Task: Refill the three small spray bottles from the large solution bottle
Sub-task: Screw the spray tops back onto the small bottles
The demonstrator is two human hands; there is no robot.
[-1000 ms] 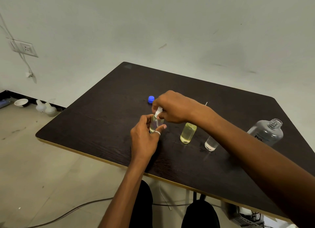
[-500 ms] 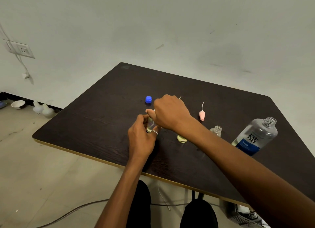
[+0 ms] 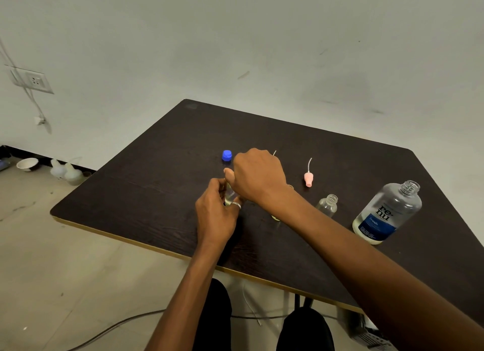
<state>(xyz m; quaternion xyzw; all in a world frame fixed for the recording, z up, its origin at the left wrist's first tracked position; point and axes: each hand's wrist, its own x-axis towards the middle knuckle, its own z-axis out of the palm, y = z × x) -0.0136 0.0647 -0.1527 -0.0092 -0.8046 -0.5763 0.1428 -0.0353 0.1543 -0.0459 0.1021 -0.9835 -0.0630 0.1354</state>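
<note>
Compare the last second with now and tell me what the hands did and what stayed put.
The right hand sank onto the top of the small bottle, hiding the white spray head it held a second ago, probably fitting it back on. The left hand kept its grip on that bottle. The blue cap, pink spray head, empty bottle and large bottle seem to have stayed put.

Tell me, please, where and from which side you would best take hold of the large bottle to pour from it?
Grip the large bottle around its wide body, at the label, coming from its right side with the right hand. It stands upright and uncapped, so a side grasp keeps the open neck clear. The empty small bottle stands close on its left, so an approach from that side would likely knock it.
</note>
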